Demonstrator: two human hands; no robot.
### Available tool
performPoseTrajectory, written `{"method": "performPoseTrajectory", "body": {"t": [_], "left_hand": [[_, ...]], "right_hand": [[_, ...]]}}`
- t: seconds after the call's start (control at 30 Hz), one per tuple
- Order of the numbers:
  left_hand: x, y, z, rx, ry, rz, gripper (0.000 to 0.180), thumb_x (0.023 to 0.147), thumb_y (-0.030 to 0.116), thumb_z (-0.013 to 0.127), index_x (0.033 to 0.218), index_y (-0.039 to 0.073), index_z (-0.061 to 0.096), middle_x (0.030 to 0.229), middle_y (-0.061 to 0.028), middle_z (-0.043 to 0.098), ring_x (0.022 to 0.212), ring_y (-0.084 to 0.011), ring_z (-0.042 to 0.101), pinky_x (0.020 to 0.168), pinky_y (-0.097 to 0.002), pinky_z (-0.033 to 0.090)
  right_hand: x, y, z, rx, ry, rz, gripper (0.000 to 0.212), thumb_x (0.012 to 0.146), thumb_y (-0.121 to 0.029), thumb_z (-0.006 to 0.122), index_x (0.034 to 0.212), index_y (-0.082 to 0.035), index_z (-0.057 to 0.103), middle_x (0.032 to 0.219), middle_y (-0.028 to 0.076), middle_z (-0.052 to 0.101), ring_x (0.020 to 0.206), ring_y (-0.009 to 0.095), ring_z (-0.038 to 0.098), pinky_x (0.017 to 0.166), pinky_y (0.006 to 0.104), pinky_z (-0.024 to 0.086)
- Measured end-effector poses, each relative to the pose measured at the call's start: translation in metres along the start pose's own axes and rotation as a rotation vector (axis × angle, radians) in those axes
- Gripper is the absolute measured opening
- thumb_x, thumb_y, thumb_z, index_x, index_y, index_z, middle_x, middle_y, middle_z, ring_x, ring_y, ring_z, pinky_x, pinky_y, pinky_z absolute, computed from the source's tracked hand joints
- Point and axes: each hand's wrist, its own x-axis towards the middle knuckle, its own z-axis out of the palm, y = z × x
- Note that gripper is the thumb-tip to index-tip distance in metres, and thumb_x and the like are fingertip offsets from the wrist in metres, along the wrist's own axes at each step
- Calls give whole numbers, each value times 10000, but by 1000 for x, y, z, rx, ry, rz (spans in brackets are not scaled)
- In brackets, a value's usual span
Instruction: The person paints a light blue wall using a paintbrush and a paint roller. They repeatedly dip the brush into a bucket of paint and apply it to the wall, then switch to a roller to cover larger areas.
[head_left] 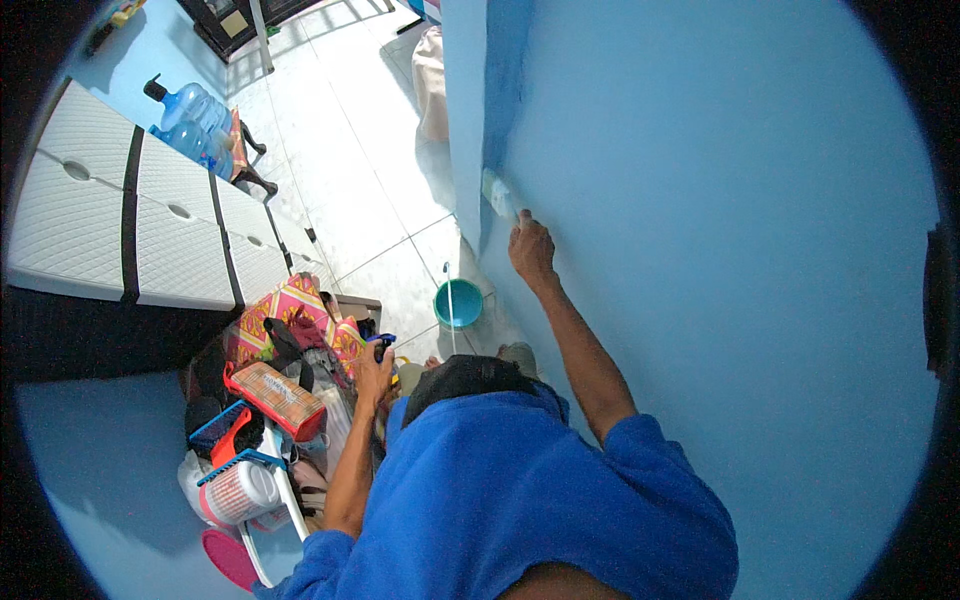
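My right hand (532, 248) is closed around the grip of a pale, flat, brush-like tool (499, 194). The tool's wide end lies against the light blue wall (720, 250), close to its corner edge. Lower on the left, my left hand (373, 375) is wrapped round a spray bottle whose dark blue trigger head (382, 344) shows above the fingers; the bottle's body is hidden. A teal bucket (458, 304) stands on the floor between my two arms, with a thin white handle across it.
White floor tiles (340, 130) stretch ahead. A white quilted mattress (90, 200) leans at the left, before large water bottles (195, 115). Bags, a red-trimmed case (277, 400), a blue rake-like piece (240, 465) and a white basket (240, 495) crowd my left side.
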Motion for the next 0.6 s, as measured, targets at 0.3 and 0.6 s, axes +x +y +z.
{"method": "performPoseTrajectory", "body": {"t": [0.3, 0.6], "left_hand": [[4, -1, -4, -17, -58, -81, 329, 791, 225, 564, 1030, 1, 540, 953, -192, 590, 890, -315, 570, 790, -379, 434], [-16, 10, -12, -17, -81, -159, 348, 800, 264, 555, 1051, 23, 540, 995, -190, 573, 924, -314, 552, 816, -375, 419]], "right_hand": [[20, -56, -79, 192, 401, -173, 187, 837, -144, 492, 953, 3, 493, 809, 199, 570, 743, 353, 580, 611, 419, 460], [10, 39, 97, 141, 235, -59, 158, 858, -138, 468, 918, 7, 468, 776, 178, 545, 715, 353, 568, 602, 413, 455]]}}
